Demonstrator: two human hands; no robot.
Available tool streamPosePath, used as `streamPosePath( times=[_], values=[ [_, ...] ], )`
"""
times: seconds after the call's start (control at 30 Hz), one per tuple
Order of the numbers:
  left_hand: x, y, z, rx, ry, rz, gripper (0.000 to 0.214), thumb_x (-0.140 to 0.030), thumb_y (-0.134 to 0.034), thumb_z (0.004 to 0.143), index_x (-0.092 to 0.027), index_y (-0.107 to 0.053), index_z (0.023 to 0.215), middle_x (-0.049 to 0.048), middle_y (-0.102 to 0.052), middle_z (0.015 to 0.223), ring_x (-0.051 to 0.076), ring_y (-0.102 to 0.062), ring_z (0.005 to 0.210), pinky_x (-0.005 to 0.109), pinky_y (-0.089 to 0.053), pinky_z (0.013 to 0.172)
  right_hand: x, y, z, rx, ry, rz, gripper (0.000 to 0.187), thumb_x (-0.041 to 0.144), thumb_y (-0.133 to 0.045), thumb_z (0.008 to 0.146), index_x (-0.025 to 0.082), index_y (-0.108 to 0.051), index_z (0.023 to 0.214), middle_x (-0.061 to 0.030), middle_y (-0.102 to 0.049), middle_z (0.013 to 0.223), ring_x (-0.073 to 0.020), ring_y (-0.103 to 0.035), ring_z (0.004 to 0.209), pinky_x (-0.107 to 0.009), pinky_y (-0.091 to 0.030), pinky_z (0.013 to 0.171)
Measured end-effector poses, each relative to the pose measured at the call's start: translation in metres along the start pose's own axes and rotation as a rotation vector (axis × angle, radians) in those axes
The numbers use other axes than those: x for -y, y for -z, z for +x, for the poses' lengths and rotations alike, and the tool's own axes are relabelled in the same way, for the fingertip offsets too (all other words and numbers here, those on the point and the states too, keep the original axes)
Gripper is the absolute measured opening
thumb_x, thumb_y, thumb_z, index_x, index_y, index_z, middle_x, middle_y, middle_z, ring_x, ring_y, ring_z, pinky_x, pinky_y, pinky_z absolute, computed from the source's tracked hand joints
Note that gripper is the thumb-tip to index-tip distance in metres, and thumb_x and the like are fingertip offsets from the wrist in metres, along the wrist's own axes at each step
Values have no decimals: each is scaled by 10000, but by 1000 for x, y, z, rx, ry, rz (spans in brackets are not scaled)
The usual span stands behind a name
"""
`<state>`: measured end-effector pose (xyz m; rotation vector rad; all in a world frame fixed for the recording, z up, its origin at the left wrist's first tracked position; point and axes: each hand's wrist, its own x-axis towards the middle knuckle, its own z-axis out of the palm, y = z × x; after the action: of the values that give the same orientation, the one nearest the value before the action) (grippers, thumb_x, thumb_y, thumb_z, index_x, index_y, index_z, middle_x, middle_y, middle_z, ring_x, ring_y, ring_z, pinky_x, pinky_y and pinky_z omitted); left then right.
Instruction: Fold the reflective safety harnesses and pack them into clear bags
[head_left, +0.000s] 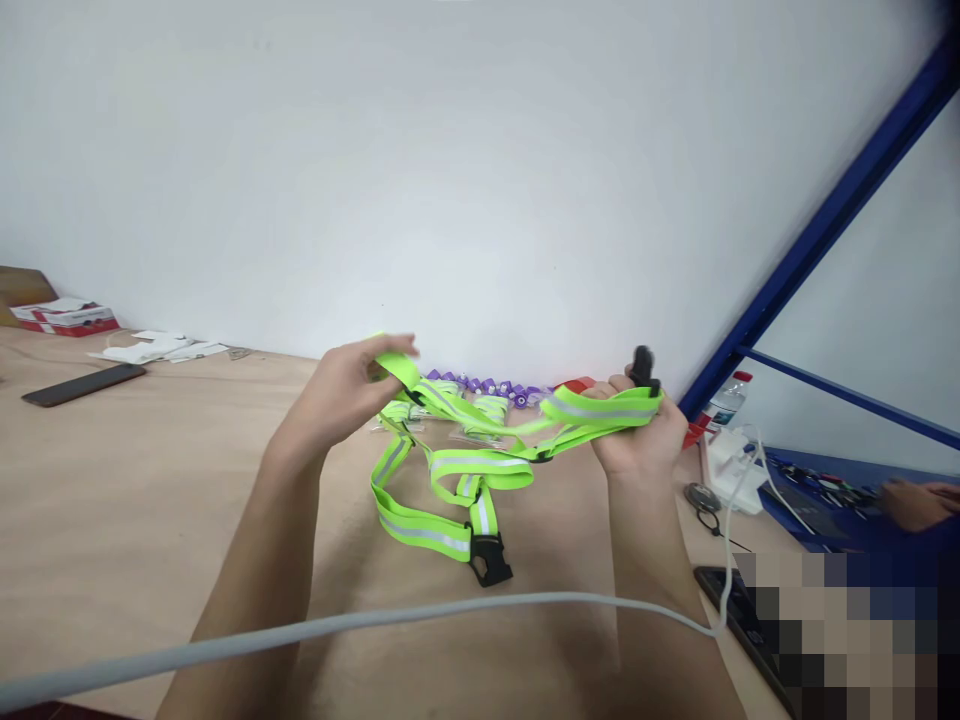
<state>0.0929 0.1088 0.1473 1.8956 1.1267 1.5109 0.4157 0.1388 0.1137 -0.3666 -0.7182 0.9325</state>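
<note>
A neon-green reflective strap (pixel 424 532) with a silver stripe is stretched between my two hands above the table, its loops hanging down. My left hand (pixel 352 385) has its fingers closed on one end at the left. On the right, my right hand (pixel 637 430) grips a bunched part, and a black plastic piece (pixel 643 368) sticks up above the fingers. A black buckle (pixel 489 560) dangles from the lowest loop. Behind the strap, folded green straps in clear packets (pixel 491 412) lie on the table, partly covered.
Purple items (pixel 517 392) line the wall. A white cable (pixel 450 604) crosses in front of my forearms. At right are a bottle (pixel 726 400), a white power strip (pixel 731 470), a phone (pixel 739 610) and a co-worker's hand (pixel 919 503). A dark flat bar (pixel 84 384) lies left.
</note>
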Motion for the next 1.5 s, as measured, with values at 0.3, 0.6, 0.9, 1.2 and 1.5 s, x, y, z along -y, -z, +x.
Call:
streamPosePath(
  times=[0.3,0.6,0.9,1.2,1.5],
  values=[
    [-9,24,-4,987,356,4,541,-611,-548,937,-165,-765,722,39,-598,465,122,-506,379,213,-385,407,-1,-1,2,-127,40,56,169,210,-766,780,227,-653,904,53,-738,875,-118,-710,791,-238,-594,705],
    [-5,31,-4,406,-119,-313,469,-549,-611,940,-196,-773,676,77,-692,792,201,-614,723,300,-509,665,-12,4,7,-149,200,-131,221,219,-807,746,192,-709,942,-12,-775,959,-147,-738,908,-281,-610,809],
    [6,17,6,-64,-61,-697,407,-532,-686,884,-225,-727,621,60,-728,815,256,-710,955,392,-587,876,-17,-4,-11,223,-154,-405,322,248,-865,658,231,-698,932,14,-718,890,-133,-672,821,-250,-554,728],
    [-2,16,7,-296,-109,-762,360,-557,-631,912,-268,-737,725,34,-751,1201,319,-572,1332,489,-529,1029,-15,-11,-14,142,-92,-471,258,263,-825,617,215,-614,757,20,-662,816,-145,-624,773,-275,-551,674],
    [-10,7,6,-278,-118,-760,329,-559,-633,912,-278,-767,805,14,-666,1377,334,-540,1368,494,-520,1053,-11,-11,-15,252,-127,-486,225,319,-781,704,231,-624,838,16,-648,817,-141,-612,728,-261,-537,609]
  ],
)
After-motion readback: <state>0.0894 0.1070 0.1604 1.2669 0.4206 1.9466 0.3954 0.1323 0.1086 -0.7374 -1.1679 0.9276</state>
